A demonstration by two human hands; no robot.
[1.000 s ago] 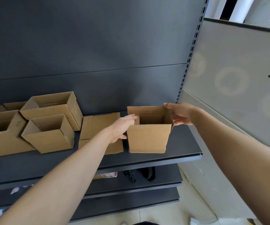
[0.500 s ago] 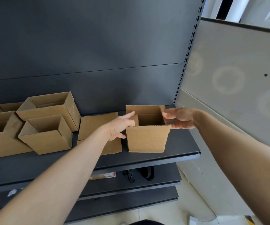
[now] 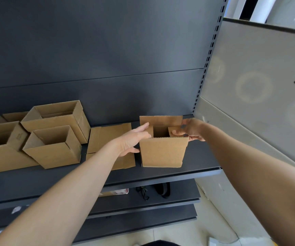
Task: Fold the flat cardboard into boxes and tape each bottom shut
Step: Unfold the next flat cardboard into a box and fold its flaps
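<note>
Shelf (image 3: 161, 176): dark metal, at about chest level, carrying all the cardboard listed here; two lower shelves are showing beneath it.

Box (image 3: 163, 151): small, brown, open at the top, standing upright on the shelf near its right end, just right of the flat cardboard. Its far flap is standing up; the two side flaps are leaning inward over the opening.

Left hand (image 3: 132, 139): reaching in from the lower left and lying against the box's left side, fingers loosely spread, the index finger stretching along the left flap, the thumb touching the front left edge lower down.

Right hand (image 3: 190, 130): coming in from the right, fingers curling over the box's right top edge and pressing on the right flap; whether the thumb is pinching the wall from outside is hard to tell, since the hand is in shadow.

Flat cardboard (image 3: 110, 139): an unfolded sheet or two lying flat on the shelf, between the box and the finished boxes, partly under the left forearm.

Finished boxes (image 3: 54, 148): four or so, open at the top, sitting crowded together at the left end of the shelf, some tilting against their neighbours.

Wall panel (image 3: 258, 77): pale grey, standing just right of the shelving.

Dark straps (image 3: 162, 190): lying on the lower shelf, below the box.
</note>
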